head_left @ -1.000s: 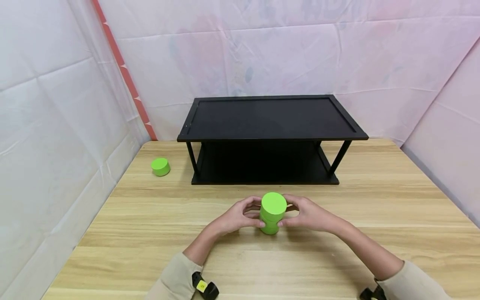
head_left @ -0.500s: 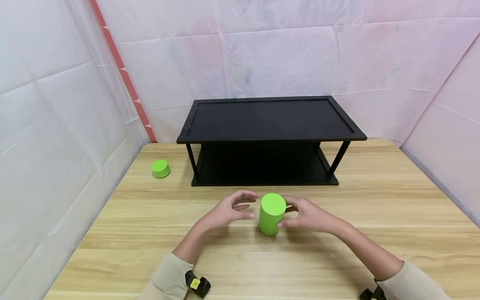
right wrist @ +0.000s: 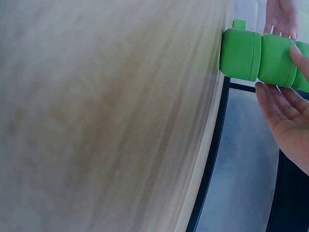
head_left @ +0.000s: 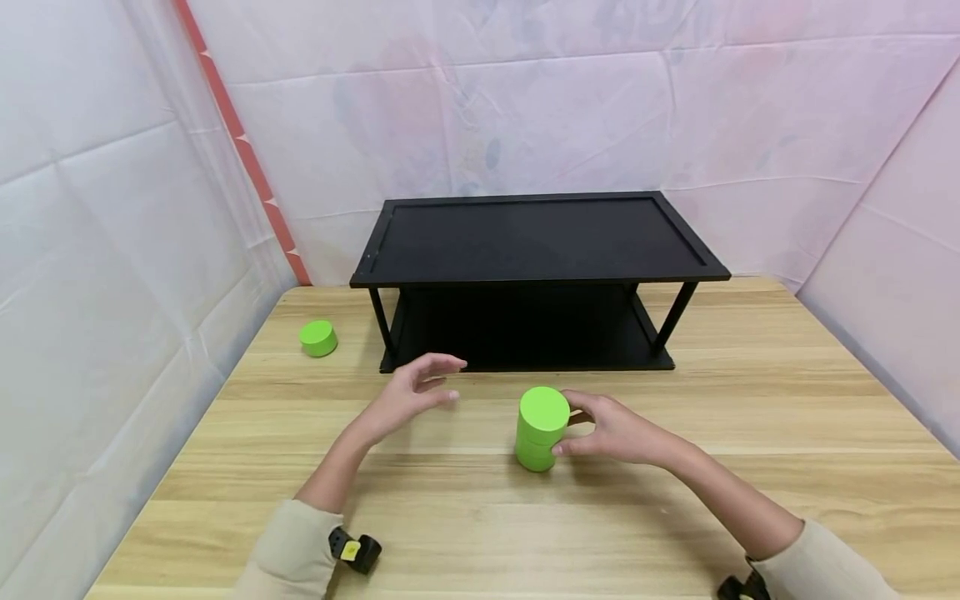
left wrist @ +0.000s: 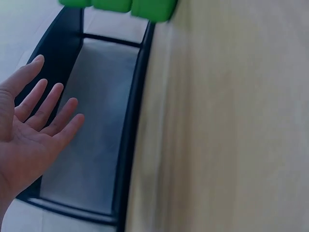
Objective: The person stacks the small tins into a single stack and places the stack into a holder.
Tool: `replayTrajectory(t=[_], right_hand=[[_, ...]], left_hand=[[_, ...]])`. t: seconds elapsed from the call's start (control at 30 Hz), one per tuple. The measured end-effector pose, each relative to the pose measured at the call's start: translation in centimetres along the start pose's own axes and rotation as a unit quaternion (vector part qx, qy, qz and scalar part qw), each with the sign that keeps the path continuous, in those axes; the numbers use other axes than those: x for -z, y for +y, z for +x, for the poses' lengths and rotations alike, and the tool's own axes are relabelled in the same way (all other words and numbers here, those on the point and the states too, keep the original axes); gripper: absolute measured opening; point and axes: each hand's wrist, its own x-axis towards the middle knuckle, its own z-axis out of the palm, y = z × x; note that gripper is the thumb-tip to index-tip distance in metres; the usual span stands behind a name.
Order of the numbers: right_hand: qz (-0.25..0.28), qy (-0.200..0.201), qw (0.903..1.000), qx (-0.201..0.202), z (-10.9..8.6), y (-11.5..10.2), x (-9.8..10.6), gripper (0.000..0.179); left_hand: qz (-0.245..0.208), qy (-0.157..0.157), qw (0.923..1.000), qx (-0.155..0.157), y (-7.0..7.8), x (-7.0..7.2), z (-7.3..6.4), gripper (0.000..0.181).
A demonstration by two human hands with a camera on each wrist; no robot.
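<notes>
Green round lidded containers [head_left: 543, 417] stand upright in a stack on the wooden table, in front of the black shelf. My right hand [head_left: 615, 429] holds the stack from the right side, thumb at the front and fingers behind. In the right wrist view three containers [right wrist: 275, 59] show in a row, with fingers and thumb around the upper ones. My left hand [head_left: 408, 396] is off to the left, holding nothing, its fingers spread loosely above the table. One more green container [head_left: 318, 338] sits alone at the back left, left of the shelf.
A low two-tier black shelf [head_left: 525, 237] stands at the back of the table [head_left: 750, 400], its lower tier under the top board. White sheeting [head_left: 562, 125] hangs behind, with more on both sides.
My left hand has let go of the stack and moved away to the left and slightly up. My right hand stays on the stack, which has stayed put.
</notes>
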Motion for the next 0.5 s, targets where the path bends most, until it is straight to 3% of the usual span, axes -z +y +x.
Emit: replayTrajectory(t=[0.2, 0.5], right_hand=[[0.006, 0.001, 1.0, 0.001, 0.0, 0.1, 0.0, 0.057], [0.017, 0.002, 0.9998, -0.005, -0.1, -0.1, 0.0, 0.058]], left_hand=[[0.001, 0.04, 0.9992, -0.007, 0.8, 2.1, -0.7, 0.039], [0.005, 0.067, 0.9977, 0.007, 0.7, 3.3, -1.7, 0.04]])
